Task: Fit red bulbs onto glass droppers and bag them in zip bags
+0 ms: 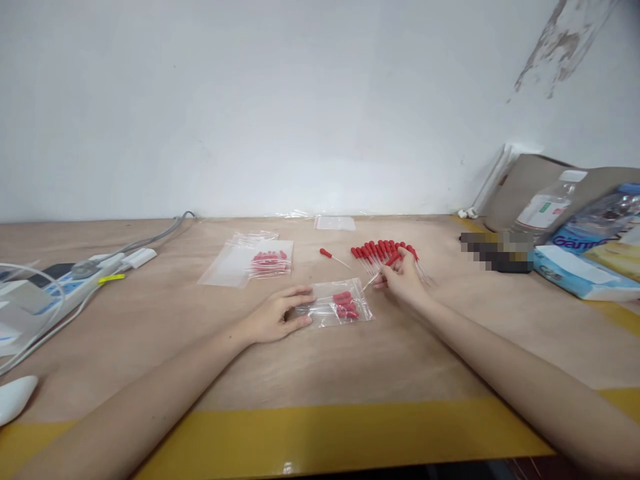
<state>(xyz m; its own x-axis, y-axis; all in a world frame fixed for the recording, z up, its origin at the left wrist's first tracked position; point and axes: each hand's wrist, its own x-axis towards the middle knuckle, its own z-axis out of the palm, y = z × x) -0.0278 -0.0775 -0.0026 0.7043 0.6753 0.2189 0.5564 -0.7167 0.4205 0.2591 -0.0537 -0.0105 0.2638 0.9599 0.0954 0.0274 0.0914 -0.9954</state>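
Observation:
My left hand (277, 316) rests on the table with thumb and fingers gripping the left end of a clear plastic zip bag (326, 291). Inside that bag lie several droppers (345, 305) with red rubber bulbs toward the right. Between the fingers of my right hand (404, 281) is a single red-bulbed dropper (393, 259), its thin glass tip slanting down-left near the bag's right edge. Behind the right hand, a row of similar droppers (370, 250) lies side by side, partly hidden by it. One loose dropper (326, 253) sits apart, above the bag.
At the back left are flat clear bags (226, 265) beside a stack of bags with red bulbs (270, 264). A power strip (75, 287) with cables occupies the left. A tissue pack (580, 273) and plastic bottles (547, 207) stand right. A white piece (335, 223) lies near the wall.

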